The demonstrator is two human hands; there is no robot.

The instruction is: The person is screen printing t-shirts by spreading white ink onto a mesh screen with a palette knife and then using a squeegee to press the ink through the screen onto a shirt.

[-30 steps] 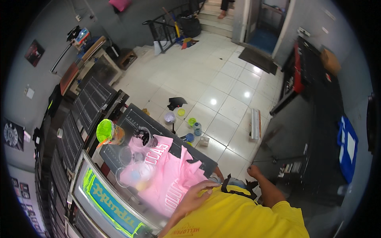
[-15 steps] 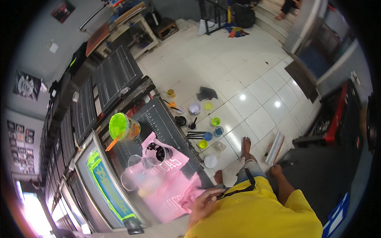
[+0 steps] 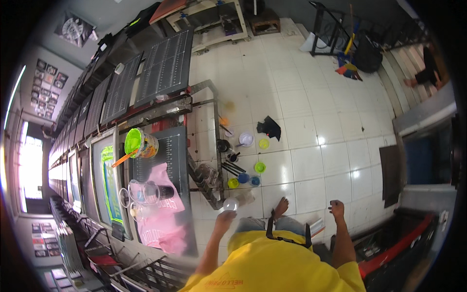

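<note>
My left hand [image 3: 225,218] hangs beside the black printing board, its fingers small and blurred. Just beyond it in the picture shows a white round tub [image 3: 230,204]; whether they touch I cannot tell. On my right, my right hand [image 3: 336,208] is held away from my body, fingers loosely bent and apart, with nothing in it. A pink printed garment [image 3: 163,219] lies crumpled on the black board [image 3: 168,146]. Several clear plastic cups [image 3: 151,192] stand on it. A tub of neon green ink [image 3: 141,143] with an orange spatula [image 3: 125,158] stands farther up.
A framed screen [image 3: 108,180] edged in green lies left of the board. More black boards [image 3: 165,65] run beyond. On the tiled floor stand small ink pots [image 3: 260,167], black sticks [image 3: 233,168] and a black cloth [image 3: 270,128]. A metal frame [image 3: 216,126] edges the table; a person sits on steps [image 3: 399,78].
The view has turned to the right. My left hand has dropped from near my waist to beside the table, and my right hand has swung outward from my side.
</note>
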